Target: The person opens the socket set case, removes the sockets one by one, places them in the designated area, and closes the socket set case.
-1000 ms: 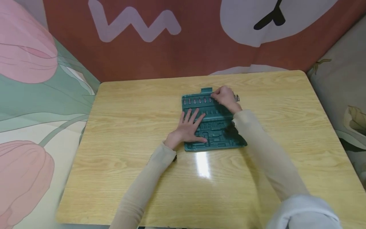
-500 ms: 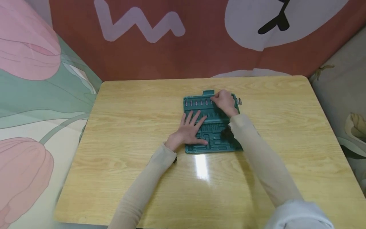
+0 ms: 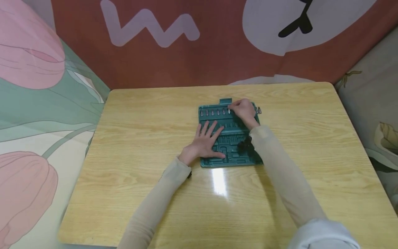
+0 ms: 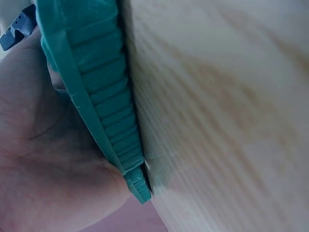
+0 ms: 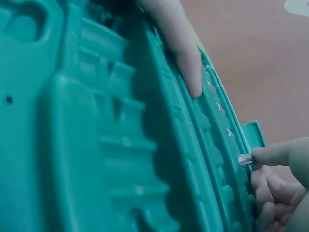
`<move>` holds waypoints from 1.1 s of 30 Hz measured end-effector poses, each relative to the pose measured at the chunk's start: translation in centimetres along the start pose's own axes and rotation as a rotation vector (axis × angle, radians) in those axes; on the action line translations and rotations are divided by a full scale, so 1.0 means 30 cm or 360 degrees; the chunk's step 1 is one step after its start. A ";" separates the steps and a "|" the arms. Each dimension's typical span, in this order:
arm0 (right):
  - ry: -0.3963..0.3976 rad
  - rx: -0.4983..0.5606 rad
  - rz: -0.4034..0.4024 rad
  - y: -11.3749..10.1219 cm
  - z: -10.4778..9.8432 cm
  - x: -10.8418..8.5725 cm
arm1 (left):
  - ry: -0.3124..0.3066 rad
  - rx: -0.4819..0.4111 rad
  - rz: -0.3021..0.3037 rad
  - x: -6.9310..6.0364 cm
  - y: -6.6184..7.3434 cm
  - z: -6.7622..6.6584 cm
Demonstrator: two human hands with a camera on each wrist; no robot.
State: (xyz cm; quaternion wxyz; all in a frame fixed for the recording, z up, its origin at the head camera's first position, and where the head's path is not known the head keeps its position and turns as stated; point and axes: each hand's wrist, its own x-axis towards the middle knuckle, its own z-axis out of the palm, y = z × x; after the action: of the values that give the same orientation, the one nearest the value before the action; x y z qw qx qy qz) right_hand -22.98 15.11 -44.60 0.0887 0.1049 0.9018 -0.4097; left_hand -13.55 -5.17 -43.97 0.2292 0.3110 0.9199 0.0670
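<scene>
A green moulded case [image 3: 239, 159] lies opened flat on the table, with several small metal pieces [image 3: 212, 112] standing in a row in its upper part. My left hand [image 3: 203, 143], fingers spread, rests across the case's left side; in the left wrist view the palm [image 4: 58, 159] lies against the ribbed case edge [image 4: 108, 96]. At the upper row, my right hand [image 3: 244, 110] pinches a small silvery piece [image 3: 229, 111]. The right wrist view has this piece [image 5: 245, 159] between thumb and finger at a slot, the other fingers curled.
Small metal pieces [image 3: 259, 110] lie on the wooden table [image 3: 140, 138] just right of the case's top corner. A patterned cloth [image 3: 155, 65] hangs behind the table's back edge. A tab [image 3: 225, 101] sticks out from the case's top edge.
Over the last second my right hand has shifted slightly left along the upper row, and the silvery piece at its fingertips now shows more clearly. My left hand stays on the case.
</scene>
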 end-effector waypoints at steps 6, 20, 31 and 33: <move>0.0005 0.0367 0.0062 0.008 0.001 -0.008 | -0.0019 -0.0008 -0.0011 -0.004 -0.005 0.016; -0.0039 0.0427 0.0019 0.013 -0.033 -0.005 | -0.0008 0.0018 0.0006 0.016 -0.008 0.015; -0.0100 0.0590 0.0046 0.039 -0.154 -0.031 | -0.0023 0.0072 0.0012 0.012 0.005 0.010; -0.0120 0.0657 0.0075 0.046 -0.201 -0.031 | -0.0021 0.0084 0.0002 0.003 0.003 0.004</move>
State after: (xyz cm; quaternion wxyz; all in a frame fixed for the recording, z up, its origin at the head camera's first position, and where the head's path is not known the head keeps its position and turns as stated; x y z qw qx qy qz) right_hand -22.17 20.46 -41.46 0.1088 0.1265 0.7921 -0.5871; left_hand -13.52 -5.04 -44.10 0.2271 0.3179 0.9196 0.0408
